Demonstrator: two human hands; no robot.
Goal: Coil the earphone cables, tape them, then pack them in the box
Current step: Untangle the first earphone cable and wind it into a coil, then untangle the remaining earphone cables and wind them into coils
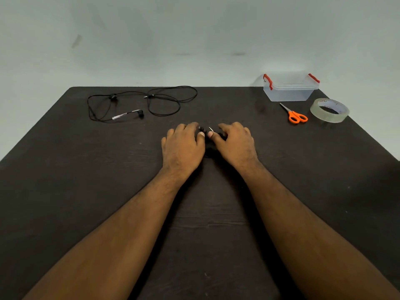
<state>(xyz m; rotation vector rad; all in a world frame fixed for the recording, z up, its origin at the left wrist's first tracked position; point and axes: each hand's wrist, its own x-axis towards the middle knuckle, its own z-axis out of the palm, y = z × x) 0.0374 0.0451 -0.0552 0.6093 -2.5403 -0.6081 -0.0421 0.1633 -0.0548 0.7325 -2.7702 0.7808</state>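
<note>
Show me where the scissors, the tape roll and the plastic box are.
scissors [295, 116]: head view, on the orange handles.
tape roll [318, 112]: head view, on its clear outer wall.
plastic box [289, 94]: head view, on its front wall.

Mostly hidden under left hand [183, 144] and right hand [234, 142]: dark earphone cable [211, 129], only plug tip showing. Tape roll [329, 110] print unreadable. Worktop [65, 169] near corners cut off.
</note>
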